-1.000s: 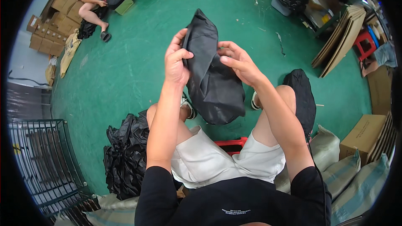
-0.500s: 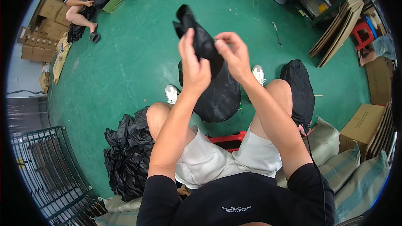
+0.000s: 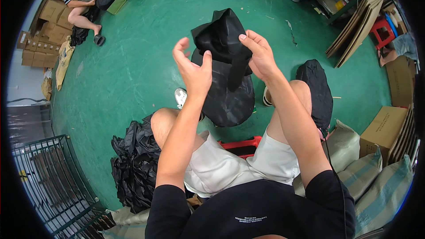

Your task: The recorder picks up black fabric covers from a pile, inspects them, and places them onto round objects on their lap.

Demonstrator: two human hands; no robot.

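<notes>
Black fabric [image 3: 228, 26], pinched by right fingers [image 3: 258, 40], left fingers [image 3: 179, 49] spread

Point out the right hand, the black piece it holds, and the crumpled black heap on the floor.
Right hand [image 3: 262, 58]: head view, on the middle of the hand.
Black piece [image 3: 228, 27]: head view, on its upper part.
Crumpled black heap [image 3: 135, 166]: head view, near its middle.
</notes>
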